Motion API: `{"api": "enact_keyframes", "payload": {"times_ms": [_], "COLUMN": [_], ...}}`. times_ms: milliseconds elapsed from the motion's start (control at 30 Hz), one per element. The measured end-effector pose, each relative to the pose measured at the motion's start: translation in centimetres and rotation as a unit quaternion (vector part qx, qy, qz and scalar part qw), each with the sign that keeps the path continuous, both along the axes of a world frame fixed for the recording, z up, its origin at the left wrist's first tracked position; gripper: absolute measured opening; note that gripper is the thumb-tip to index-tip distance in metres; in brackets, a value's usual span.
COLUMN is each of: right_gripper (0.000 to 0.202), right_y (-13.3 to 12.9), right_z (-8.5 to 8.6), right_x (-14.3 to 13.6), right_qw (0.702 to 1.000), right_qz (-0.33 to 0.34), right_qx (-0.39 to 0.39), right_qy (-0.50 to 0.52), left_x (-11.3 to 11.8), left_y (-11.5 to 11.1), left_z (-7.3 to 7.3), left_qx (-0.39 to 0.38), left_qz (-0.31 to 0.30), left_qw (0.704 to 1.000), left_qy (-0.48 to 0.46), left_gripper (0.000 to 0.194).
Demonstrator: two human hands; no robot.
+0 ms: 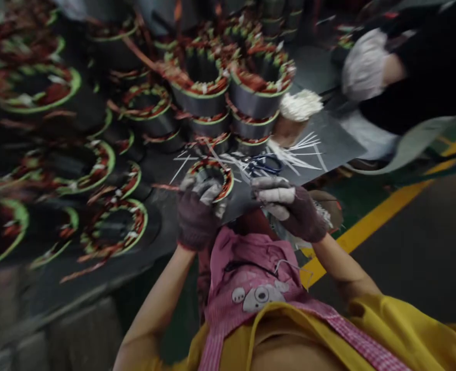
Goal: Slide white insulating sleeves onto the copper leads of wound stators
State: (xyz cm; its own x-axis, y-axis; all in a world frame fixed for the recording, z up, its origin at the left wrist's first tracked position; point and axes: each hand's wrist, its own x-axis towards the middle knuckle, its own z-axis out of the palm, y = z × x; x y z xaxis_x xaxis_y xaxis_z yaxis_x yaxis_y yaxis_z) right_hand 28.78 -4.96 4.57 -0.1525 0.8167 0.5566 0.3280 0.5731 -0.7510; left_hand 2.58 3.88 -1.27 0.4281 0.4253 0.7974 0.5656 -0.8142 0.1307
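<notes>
Clock centred on the wire ring, twelve at the top of the view.

Left hand: gloved, fingers curled over the near rim between six and nine o'clock, holding the ring at the table edge.

Right hand: gloved, between three and four o'clock, apart from the ring. Fingers bunched, gap to the thumb narrow; too blurred to tell whether anything is pinched.

Progress, judged from this view: copper wire is in place around the visible rim, so that much looks done. A copper tail sticks out at nine o'clock, seemingly loose; its join is hidden by the glove. Work on this ring therefore looks part-way.

Supplies: loose white strips at two to three, seemingly unused. Blue loops, probably scissors, lie among them. Brown pot of white strips at two.

Other pieces: ring stacks around twelve and one; another ring at eight, its tails also loose. Whether any are finished: cannot tell.
</notes>
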Motion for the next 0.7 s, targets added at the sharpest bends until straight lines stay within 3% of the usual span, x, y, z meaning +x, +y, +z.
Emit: {"api": "enact_keyframes", "payload": {"times_ms": [100,200,433,600,700], "right_gripper": [0.021,0.018,0.014,0.012,0.012], "right_y": [-0.7,-1.4,-3.6,-2.6,-1.4], "right_z": [-1.1,-2.5,-4.2,-3.7,-2.7], "right_x": [-0.3,-0.5,1.1,-0.4,-1.6], "right_qw": [0.992,0.979,0.978,0.976,0.976], "right_qz": [0.113,0.166,0.105,0.076,0.094], "right_qx": [-0.052,-0.105,-0.173,-0.173,-0.150], "right_qy": [0.029,0.049,0.053,0.105,0.127], "left_x": [-0.6,-0.4,0.2,0.2,0.3], "left_y": [-0.1,-0.4,-0.7,-0.8,-0.8], "left_z": [-0.6,-0.6,-0.7,-0.8,-0.6], "left_qx": [-0.043,-0.058,-0.074,-0.057,-0.034], "left_qz": [0.022,0.048,0.023,0.046,0.064], "left_qw": [0.999,0.997,0.996,0.997,0.997], "left_qy": [0.010,0.008,-0.041,-0.027,-0.008], "left_gripper": [0.032,0.021,0.022,0.021,0.020]}}
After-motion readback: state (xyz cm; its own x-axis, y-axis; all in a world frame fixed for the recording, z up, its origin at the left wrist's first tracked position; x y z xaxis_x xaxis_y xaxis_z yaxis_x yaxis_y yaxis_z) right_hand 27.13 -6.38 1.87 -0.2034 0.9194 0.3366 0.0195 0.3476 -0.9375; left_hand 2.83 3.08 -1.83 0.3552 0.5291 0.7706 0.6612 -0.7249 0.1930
